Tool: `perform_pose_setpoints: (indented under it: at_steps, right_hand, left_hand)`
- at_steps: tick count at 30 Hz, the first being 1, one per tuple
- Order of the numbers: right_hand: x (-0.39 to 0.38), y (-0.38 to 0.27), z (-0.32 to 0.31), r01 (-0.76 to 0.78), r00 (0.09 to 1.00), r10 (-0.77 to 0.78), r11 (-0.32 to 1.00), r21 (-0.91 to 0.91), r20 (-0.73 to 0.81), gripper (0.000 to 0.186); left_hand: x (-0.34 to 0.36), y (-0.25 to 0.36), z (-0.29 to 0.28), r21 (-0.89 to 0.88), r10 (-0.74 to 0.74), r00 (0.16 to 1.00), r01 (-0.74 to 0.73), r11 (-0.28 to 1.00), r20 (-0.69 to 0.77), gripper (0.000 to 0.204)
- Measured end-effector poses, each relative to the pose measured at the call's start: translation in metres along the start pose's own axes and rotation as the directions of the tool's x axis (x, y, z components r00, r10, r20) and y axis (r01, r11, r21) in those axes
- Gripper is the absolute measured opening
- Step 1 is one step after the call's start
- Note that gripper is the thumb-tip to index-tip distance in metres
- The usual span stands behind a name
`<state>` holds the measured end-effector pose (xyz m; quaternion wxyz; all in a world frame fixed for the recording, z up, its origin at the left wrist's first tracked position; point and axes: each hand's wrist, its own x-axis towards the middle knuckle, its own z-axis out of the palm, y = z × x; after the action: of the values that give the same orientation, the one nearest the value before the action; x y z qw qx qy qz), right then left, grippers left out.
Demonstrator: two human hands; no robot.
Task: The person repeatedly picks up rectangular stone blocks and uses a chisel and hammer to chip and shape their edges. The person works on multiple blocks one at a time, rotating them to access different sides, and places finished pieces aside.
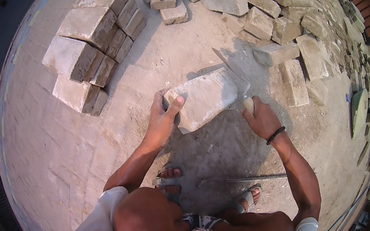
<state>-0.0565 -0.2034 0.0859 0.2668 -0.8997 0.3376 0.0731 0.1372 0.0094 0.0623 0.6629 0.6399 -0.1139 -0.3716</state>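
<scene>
A pale, dusty brick (208, 97) is held tilted in front of me, above the ground. My left hand (165, 109) grips its near left end, thumb on the upper face and fingers round the edge. My right hand (262, 119), with a dark beaded bracelet at the wrist, is closed round the light handle of a trowel (233, 66). The trowel's thin metal blade lies at the brick's far right end; whether it touches the brick I cannot tell.
Several bricks are stacked in rows (87, 25) at the left. A loose heap of bricks (224, 0) spreads across the back and right, with one brick (294, 82) lying right of the trowel. A thin rod (244, 180) lies near my sandalled feet. Planks stand at the far right.
</scene>
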Motion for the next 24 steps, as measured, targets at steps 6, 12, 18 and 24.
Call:
perform_pose_setpoints:
  at_steps: [6, 12, 18, 24]
  right_hand:
    - [-0.002, 0.007, 0.015, -0.108, 0.993, 0.107, 0.994, 0.017, 0.043, 0.044]
    - [-0.059, -0.02, 0.013, 0.283, 0.915, -0.157, 0.906, 0.315, -0.371, 0.044]
    - [-0.054, -0.029, -0.005, -0.003, 0.989, 0.042, 0.965, 0.264, -0.14, 0.041]
    - [-0.038, 0.015, 0.028, -0.036, 0.998, 0.044, 0.981, 0.19, -0.041, 0.037]
  left_hand:
    - [0.0, 0.001, 0.003, 0.008, -0.014, 1.0, 0.014, 1.0, 0.015, 0.066]
    - [-0.005, 0.002, -0.002, 0.041, -0.011, 1.0, 0.011, 0.999, 0.004, 0.064]
    - [-0.011, 0.003, -0.001, 0.044, -0.022, 1.0, 0.021, 0.999, 0.018, 0.063]
    - [-0.007, 0.009, 0.006, 0.055, -0.007, 1.0, 0.005, 0.998, 0.028, 0.066]
